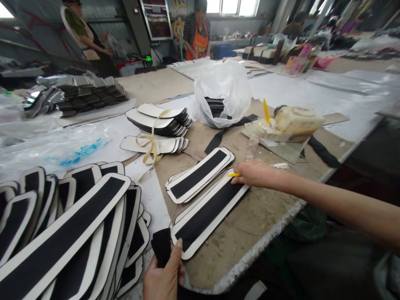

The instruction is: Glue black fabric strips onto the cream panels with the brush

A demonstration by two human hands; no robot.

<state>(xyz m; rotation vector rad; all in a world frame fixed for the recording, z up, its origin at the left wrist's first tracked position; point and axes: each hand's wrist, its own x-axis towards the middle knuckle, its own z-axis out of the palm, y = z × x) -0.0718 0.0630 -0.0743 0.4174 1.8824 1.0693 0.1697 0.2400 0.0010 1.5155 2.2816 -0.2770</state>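
Observation:
My left hand (pixel 164 273) is closed around a small bundle of black fabric strips (pixel 161 246), with its thumb beside the near end of a white strip-shaped piece. That long piece (pixel 206 216) has rounded ends and a black band down its middle, and lies on others like it. Over its far end, my right hand (pixel 254 173) pinches a yellow pointed stick (pixel 233 175), its tip near the black band. Just behind lies a second small stack of such pieces (pixel 200 173).
Many banded pieces (pixel 62 233) are heaped at left. Behind are a ribbon-tied bundle (pixel 159 121), a plastic bag (pixel 223 91) holding black pieces, and a stained jug (pixel 296 121) with another yellow stick (pixel 266 111). The table edge (pixel 259 250) runs along the right. People stand in the background.

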